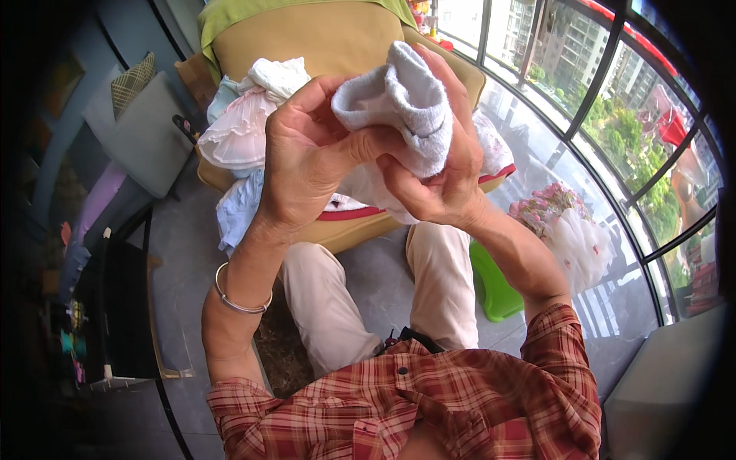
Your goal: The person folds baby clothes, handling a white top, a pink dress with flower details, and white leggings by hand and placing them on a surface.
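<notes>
Both my hands hold up a small pale grey-white sock (pixel 422 109), with its cuffs turned towards the camera; whether it is one sock or a pair folded together I cannot tell. My left hand (pixel 310 149) grips its left and lower side, with the thumb across the front. Around its right side and underneath curls my right hand (pixel 454 155). Behind the hands, a pale pink ruffled garment (pixel 238 135) and a white cloth (pixel 279 77) lie on a tan upholstered chair (pixel 305 37). A light blue garment (pixel 238 207) hangs over its front left edge.
A red-edged floral cloth (pixel 491 144) lies at the chair's right. On the floor to the right are a green plastic stool (pixel 497 287) and pink flowers (pixel 549 204) beside white netting (pixel 578 250). A grey chair (pixel 149 138) stands at the left; windows curve along the right.
</notes>
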### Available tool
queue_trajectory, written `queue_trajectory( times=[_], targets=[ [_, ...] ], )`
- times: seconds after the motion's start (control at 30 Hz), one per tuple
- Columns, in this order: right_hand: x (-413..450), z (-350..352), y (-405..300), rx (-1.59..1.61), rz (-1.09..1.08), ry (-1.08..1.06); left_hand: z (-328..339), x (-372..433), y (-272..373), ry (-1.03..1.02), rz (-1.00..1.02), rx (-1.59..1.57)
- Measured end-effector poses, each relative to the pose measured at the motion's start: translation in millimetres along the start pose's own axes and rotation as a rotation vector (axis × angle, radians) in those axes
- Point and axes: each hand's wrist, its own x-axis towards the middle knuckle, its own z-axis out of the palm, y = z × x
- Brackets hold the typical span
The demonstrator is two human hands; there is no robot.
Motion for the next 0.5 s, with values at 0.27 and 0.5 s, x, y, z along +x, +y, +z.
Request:
queue_trajectory(
  times=[0.27,0.5],
  targets=[
    [63,-54,-48,0.066,0.020,-0.266,8,3,84,-0.160,-0.058,0.060],
    [91,-64,-77,0.268,0.455,-0.478,12,9,142,-0.248,-0.013,0.281]
  ],
)
